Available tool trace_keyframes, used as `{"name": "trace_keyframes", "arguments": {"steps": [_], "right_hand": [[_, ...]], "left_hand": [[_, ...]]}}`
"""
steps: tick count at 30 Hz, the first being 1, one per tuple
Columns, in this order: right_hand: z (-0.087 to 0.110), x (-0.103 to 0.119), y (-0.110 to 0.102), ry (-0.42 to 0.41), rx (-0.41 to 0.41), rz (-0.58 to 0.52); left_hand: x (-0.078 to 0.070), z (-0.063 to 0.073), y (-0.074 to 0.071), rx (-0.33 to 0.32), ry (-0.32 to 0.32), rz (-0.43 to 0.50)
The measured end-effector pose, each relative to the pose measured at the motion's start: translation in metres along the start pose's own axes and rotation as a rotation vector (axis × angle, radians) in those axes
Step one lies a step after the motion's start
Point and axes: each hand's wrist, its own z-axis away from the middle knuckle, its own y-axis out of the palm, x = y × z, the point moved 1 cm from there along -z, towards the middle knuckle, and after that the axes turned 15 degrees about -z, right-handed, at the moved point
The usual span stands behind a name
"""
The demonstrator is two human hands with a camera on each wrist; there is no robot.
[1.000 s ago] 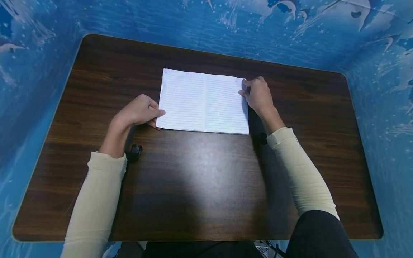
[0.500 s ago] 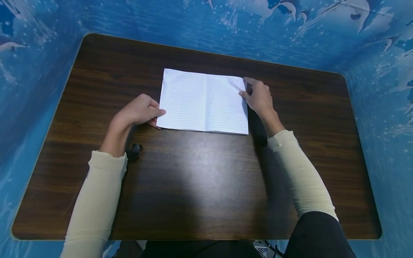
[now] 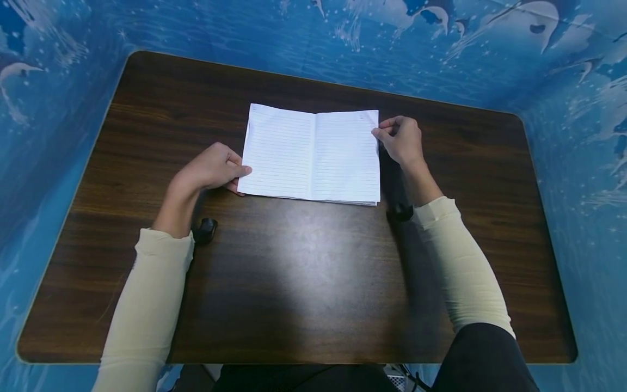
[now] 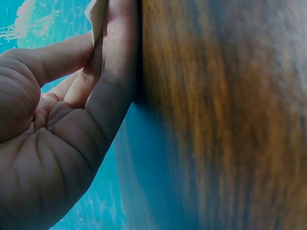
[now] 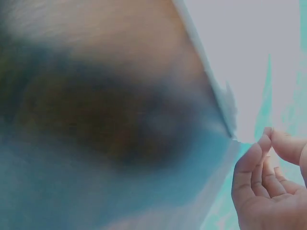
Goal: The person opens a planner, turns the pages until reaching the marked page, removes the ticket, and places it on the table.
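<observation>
An open notebook [image 3: 279,152] with lined white pages lies on the dark wooden table. At its lower left edge my left hand [image 3: 213,167] grips the pages, thumb on top and fingers beneath; the left wrist view shows the paper edge [image 4: 97,21] between thumb and fingers. On the other side, my right hand [image 3: 403,139] pinches the edge of a right-hand page [image 3: 348,155] near its upper corner. That page stands slightly apart from the sheets below. In the right wrist view, the thumb and forefinger tips meet at the raised page [image 5: 268,62].
The brown table [image 3: 313,283] extends around the notebook on every side. A small black device [image 3: 204,231] sits by the left wrist, and another dark one [image 3: 400,212] by the right. Blue dolphin-print cloth [image 3: 294,38] hangs behind the table.
My right hand has moved slightly right and now pinches the page edge, which has come up off the sheets below. The left hand has kept its grip and place.
</observation>
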Motion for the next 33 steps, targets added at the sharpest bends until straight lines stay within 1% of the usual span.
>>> {"name": "trace_keyframes", "arguments": {"steps": [4,9,14,22,29,33], "right_hand": [[0.002,0.012,-0.005,0.016,0.009,-0.044],[0.005,0.025,-0.008,0.007,0.018,-0.077],[0.004,0.033,-0.009,-0.008,0.015,-0.11],[0.004,0.048,-0.009,0.008,0.005,-0.145],[0.006,0.063,-0.005,-0.023,0.022,-0.148],[0.008,0.074,0.0,-0.044,0.045,-0.178]], "left_hand": [[0.001,0.0,0.0,-0.005,-0.003,-0.012],[0.001,0.0,0.001,-0.017,0.004,-0.023],[0.002,0.001,0.002,-0.022,0.013,-0.028],[0.001,0.001,0.001,-0.024,0.019,-0.027],[0.002,0.001,0.001,-0.026,0.022,-0.031],[0.003,0.0,0.002,-0.028,0.03,-0.026]]}}
